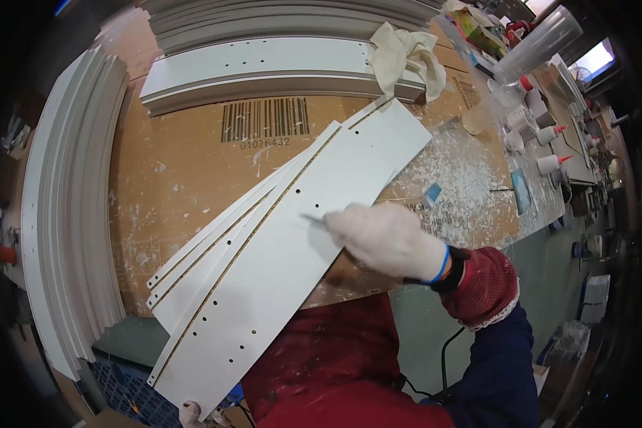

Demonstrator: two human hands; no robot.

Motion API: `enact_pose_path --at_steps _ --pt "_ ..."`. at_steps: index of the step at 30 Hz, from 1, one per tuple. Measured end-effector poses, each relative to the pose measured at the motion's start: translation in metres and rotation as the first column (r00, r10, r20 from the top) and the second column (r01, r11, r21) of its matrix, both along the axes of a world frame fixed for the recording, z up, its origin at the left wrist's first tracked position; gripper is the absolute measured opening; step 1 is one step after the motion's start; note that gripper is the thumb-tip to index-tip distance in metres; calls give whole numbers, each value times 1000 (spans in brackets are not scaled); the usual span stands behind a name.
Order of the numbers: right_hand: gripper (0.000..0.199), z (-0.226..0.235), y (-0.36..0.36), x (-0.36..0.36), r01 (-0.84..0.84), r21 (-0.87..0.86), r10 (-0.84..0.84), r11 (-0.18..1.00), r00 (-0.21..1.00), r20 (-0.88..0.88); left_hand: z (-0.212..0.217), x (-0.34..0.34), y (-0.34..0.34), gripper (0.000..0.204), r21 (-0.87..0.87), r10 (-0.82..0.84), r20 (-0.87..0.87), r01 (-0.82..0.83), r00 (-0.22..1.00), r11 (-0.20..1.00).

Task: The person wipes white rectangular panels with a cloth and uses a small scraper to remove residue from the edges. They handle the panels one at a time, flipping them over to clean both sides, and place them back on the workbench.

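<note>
Covering workbench (171,178): scuffed cardboard; cluttered workshop.

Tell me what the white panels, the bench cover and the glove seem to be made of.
White panels: likely laminated particleboard; smooth matt white faces, tan speckled core along the edges. Bench cover: brown cardboard, dull, spattered with white flecks. Glove on the right hand: white knitted fabric, probably cotton, with a soft fuzzy surface.

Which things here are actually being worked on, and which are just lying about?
In use: white panels; thin tool in right hand; left hand at the panels' lower end.
Lying about: cloth, glue bottles, stacked white boards, cardboard.
</note>
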State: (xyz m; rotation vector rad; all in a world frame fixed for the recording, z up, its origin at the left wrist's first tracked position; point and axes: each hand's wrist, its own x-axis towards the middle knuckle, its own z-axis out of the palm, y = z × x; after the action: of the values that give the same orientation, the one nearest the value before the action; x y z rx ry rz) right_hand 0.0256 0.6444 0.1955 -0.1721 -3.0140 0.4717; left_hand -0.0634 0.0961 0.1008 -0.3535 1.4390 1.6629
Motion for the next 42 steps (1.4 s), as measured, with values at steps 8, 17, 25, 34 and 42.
enact_pose_path --at_steps 8,17,25,34,42 --pt "14 -18 85 20 413 -40 -415 910 899 -139 11 7 10 46 -169 216 -58 -223 975 960" --pt "21 -4 83 28 661 -334 -701 672 713 3 3 -1 50 74 -244 88 -831 -503 549 829" --pt "24 -19 69 37 552 -731 -761 401 645 70 21 -27 46 62 -699 -857 -372 -501 -356 511" --pt "24 4 49 38 482 -775 -780 409 626 -22 87 -20 79 40 -661 -662 -741 -46 -114 749" --pt "21 5 -18 3 192 -714 -411 673 900 -146 59 9 45 32 -223 -4 -466 -113 885 968"
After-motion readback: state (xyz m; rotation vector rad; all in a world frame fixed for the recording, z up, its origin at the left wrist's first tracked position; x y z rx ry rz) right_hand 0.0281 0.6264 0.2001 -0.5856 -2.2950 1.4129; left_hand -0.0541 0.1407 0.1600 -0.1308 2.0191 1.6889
